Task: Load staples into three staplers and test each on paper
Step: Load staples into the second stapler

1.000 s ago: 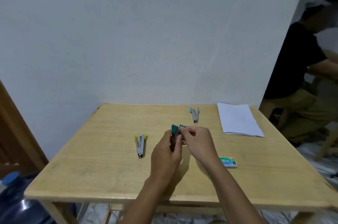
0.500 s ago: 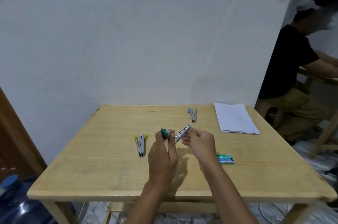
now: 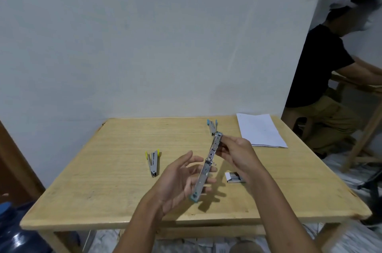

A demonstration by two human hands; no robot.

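One view only: head-worn, wide-angle. Camera sits above the near edge of the table, looking forward and down, facing the wall at 12 o'clock. Whole tabletop in frame, far corners included. Left hand and right hand close to the lens, mid-frame, stapler held between them; forearms enter from 6 o'clock. Paper at 1 o'clock on the table. Seated person at 2 o'clock, at the frame's edge. Blue bottle at 8 o'clock, below table level.
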